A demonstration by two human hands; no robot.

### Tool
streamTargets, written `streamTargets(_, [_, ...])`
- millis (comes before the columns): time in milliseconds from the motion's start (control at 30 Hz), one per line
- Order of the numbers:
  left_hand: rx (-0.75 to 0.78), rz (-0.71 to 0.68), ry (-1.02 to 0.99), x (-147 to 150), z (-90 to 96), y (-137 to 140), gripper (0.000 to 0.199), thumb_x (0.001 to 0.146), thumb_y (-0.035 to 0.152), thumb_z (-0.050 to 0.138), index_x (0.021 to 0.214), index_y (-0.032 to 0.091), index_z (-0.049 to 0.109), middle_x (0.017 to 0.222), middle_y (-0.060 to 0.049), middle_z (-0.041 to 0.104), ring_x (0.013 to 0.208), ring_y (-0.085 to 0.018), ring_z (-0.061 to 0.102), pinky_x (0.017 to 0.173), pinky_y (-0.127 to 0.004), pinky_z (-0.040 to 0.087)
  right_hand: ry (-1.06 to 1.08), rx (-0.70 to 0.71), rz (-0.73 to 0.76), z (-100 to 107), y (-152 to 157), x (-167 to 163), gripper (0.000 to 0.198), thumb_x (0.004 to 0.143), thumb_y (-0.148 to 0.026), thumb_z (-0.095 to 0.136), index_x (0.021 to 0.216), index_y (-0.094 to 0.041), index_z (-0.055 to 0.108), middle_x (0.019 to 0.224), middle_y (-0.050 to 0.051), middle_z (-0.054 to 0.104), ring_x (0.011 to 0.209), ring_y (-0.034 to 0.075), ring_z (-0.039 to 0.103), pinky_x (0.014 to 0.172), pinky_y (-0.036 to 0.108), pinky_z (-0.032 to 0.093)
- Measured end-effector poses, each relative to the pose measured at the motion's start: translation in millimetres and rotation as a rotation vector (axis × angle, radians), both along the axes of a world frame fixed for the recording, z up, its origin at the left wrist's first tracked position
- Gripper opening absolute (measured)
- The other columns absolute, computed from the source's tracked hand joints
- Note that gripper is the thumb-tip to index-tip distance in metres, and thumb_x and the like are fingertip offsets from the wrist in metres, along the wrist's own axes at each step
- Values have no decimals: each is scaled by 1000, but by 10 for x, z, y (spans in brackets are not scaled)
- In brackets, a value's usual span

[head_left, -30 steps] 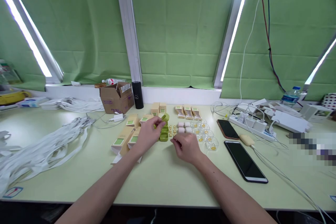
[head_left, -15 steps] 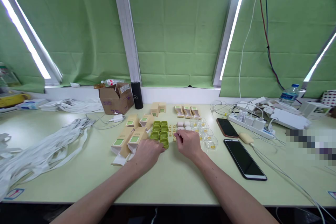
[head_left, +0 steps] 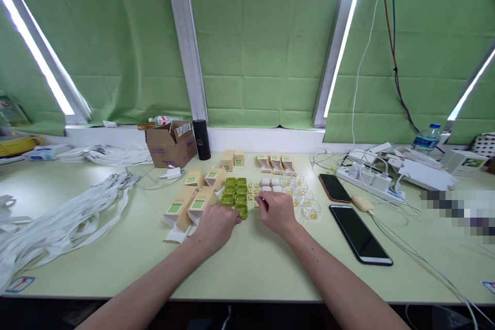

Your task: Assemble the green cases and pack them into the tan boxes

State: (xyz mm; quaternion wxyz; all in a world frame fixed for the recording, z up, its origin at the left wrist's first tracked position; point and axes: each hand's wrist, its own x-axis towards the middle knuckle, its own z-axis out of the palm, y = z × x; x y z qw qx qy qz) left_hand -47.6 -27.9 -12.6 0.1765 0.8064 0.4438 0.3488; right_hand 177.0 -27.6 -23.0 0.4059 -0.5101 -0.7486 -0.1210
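Observation:
Two columns of small green square cups [head_left: 230, 190] stand in the middle of the table. My left hand [head_left: 218, 224] is curled at the nearest green cup [head_left: 242, 210], thumb and forefinger closed against its near left corner; its other fingers are hidden. Just right of the cups lie rows of tiny yellow pieces [head_left: 250, 191]. Over their near end my right hand [head_left: 277, 212] is closed in a pinch, and whatever is between its fingertips is too small to make out. Beyond that hand sit pale pink-white blocks [head_left: 265, 182] and clear plastic cups with yellow centres [head_left: 310, 211].
Beige cartons [head_left: 181, 206] with green labels stand left of the cups, with more cartons [head_left: 275, 162] behind. White straps [head_left: 93, 216] spread across the left. A cardboard box [head_left: 170, 147] and black cylinder [head_left: 201, 139] stand behind. Phones [head_left: 360, 234], cables and a power strip [head_left: 371, 184] lie right.
Both hands keep nearly the same places. The left thumb has drawn very slightly left, and the objects on the table stay as they were.

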Motion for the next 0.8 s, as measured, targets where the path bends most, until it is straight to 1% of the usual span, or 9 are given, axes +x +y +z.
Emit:
streamTargets(67, [-2,3,-16,2,5,-8,38,80,38,82,53,25,57,52,-5,52,52,-22,43,67,-35,32,-2,0,2,-2,2,1,25,97,-23,61,72,-20,67,66,1,72,57,13,57,59,30,22])
streamTargets(200, [-5,-2,-105,-4,48,-32,37,76,44,86,56,26,60,52,-6,56,52,-22,46,63,-34,33,-16,-3,5,-3,5,4,26,98,-23,60,72,-20,67,67,1,72,57,13,58,59,30,23])
streamTargets(267, [22,3,-72,-14,93,-46,36,77,47,85,58,26,62,54,-6,60,52,-22,49,62,-34,35,-18,-2,5,-6,6,4,26,98,-23,60,73,-20,67,67,1,72,57,13,57,59,29,23])
streamTargets(367, [90,26,-23,-38,192,-55,29,81,48,81,66,27,68,59,-6,65,55,-23,55,63,-34,38,-14,1,8,-13,9,3,26,98,-22,60,73,-20,67,67,1,72,58,13,57,60,29,23])
streamTargets(500, [144,64,37,-87,356,-9,23,87,45,74,73,26,72,66,-7,69,62,-24,60,69,-35,41,-13,17,14,-12,7,-5,28,99,-23,59,72,-20,66,66,2,71,57,13,58,60,30,23])
streamTargets(600, [245,108,72,-118,473,117,21,91,37,67,75,25,72,66,-7,68,63,-25,59,73,-36,40,-6,36,24,-1,-5,-19,29,99,-23,58,71,-20,65,64,2,71,56,13,57,60,29,24])
streamTargets(700, [344,130,119,-119,569,361,20,94,30,61,80,25,74,67,-8,69,64,-26,59,81,-39,40,0,52,33,8,-24,-39,29,98,-22,58,70,-20,64,63,1,70,54,13,56,59,29,24])
streamTargets(733, [359,133,169,-110,592,468,20,96,28,58,83,25,74,72,-8,71,68,-26,61,85,-40,40,-2,55,36,10,-30,-46,29,98,-22,58,70,-20,63,62,0,70,54,12,56,59,29,24])
streamTargets(800, [379,153,239,-79,620,711,18,96,25,57,89,23,74,82,-11,74,80,-30,65,92,-42,40,-7,58,43,10,-39,-58,28,98,-22,59,70,-20,63,62,0,70,53,12,56,58,30,23])
